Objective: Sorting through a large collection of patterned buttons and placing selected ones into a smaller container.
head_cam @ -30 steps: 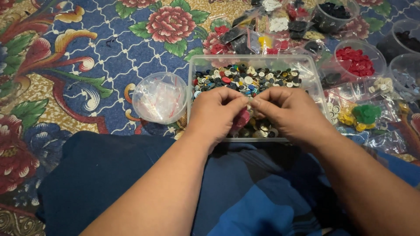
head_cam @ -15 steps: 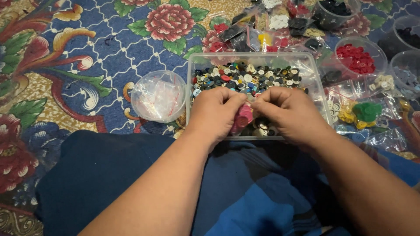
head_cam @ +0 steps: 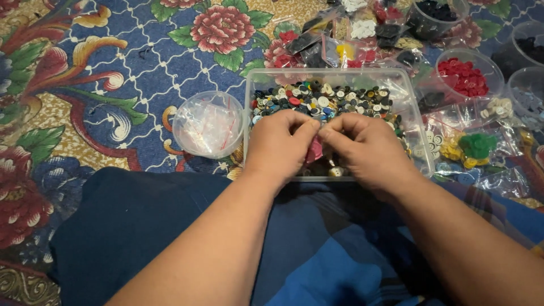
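Observation:
A clear plastic box (head_cam: 416, 122) filled with several mixed buttons (head_cam: 328, 102) sits on the floral carpet in front of my lap. Both hands hover over its near half. My left hand (head_cam: 277, 144) and my right hand (head_cam: 365, 150) meet fingertip to fingertip and pinch a small bag of pink buttons (head_cam: 314, 152) between them. Most of that pink item is hidden by my fingers.
A round clear tub (head_cam: 208, 123) with small plastic bags stands left of the box. A tub of red buttons (head_cam: 466, 76), green and yellow buttons in bags (head_cam: 473, 148), dark-filled tubs (head_cam: 433, 11) and loose packets lie to the right and behind. My legs in blue cloth (head_cam: 170, 226) fill the foreground.
My hands have stayed over the box's near edge, fingers working slightly on the pink item. The view has shifted a little downward.

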